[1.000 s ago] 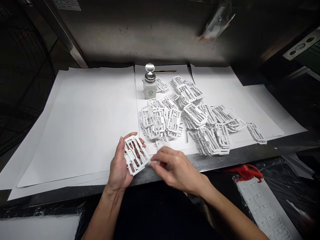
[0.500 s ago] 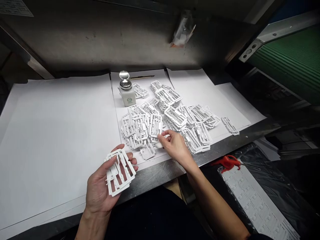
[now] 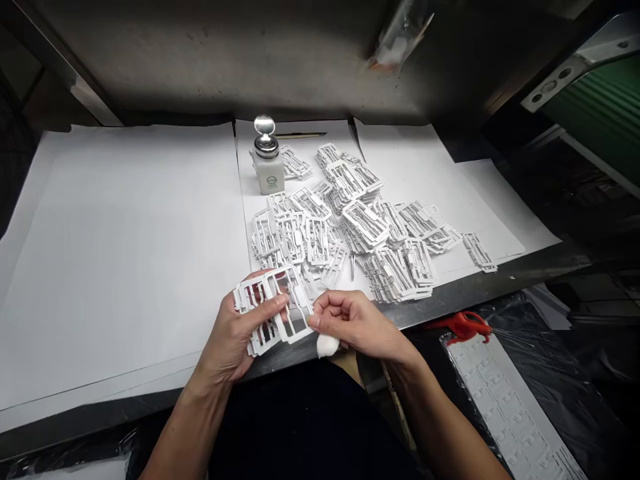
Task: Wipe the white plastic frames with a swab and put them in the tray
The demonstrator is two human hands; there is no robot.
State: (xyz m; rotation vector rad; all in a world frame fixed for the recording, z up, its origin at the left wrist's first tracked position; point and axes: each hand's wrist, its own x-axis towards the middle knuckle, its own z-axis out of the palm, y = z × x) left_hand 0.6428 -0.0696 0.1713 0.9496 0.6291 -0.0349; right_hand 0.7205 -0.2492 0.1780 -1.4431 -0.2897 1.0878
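Observation:
My left hand (image 3: 220,340) is wrapped round several white cut-out plastic frames (image 3: 259,341), its thumb lying across their face. One white plastic frame (image 3: 301,298) sticks out to the right of that stack. Its lower right corner is pinched between the thumb and finger of my right hand (image 3: 365,327). Under the right fingers a soft white wad (image 3: 327,345) pokes out; how it is gripped is partly hidden. Just beyond both hands lies a heap of similar frames (image 3: 317,240) on white paper, with a small metal piece (image 3: 353,267) beside it.
A white pump bottle (image 3: 270,175) with its lid up stands behind the heap, before a thin dark tool (image 3: 303,135). More frames (image 3: 365,223) are piled to the right. Red-handled scissors (image 3: 465,325) lie below the table edge, by a grey patterned sheet (image 3: 505,400).
My right hand has left the heap and come to the left hand with a frame and the white wad. My left hand has risen slightly towards it. The view has shifted.

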